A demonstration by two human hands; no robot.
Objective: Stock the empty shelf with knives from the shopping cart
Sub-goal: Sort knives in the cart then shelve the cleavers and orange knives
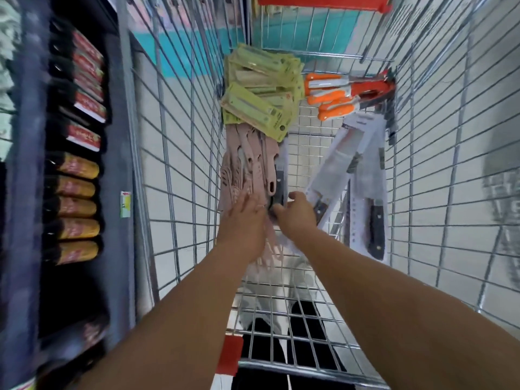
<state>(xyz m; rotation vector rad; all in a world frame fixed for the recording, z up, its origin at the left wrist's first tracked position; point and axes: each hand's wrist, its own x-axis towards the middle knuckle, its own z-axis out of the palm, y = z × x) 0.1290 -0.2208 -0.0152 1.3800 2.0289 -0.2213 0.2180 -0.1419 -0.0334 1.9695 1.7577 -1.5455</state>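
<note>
Shopping cart [180, 153] fills the view, shelf [73, 164] of packaged goods just left of it. Down on the cart floor, pink-handled knives [250, 167] lie lengthwise, handles toward the person; carded knives [363, 192] lean against the cart's right wall. Left hand [244, 220] presses flat, fingers spread, on the pink pile. Right hand [295, 213], nearer, pinches a dark-handled knife [280, 184] beside that pile. Its long axis runs away from the grip, so I reckon it needs a straight pull back.

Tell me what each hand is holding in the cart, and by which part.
The right hand pinches a dark-handled knife at its handle end. The left hand lies flat on the pink utensils, gripping nothing.
</note>
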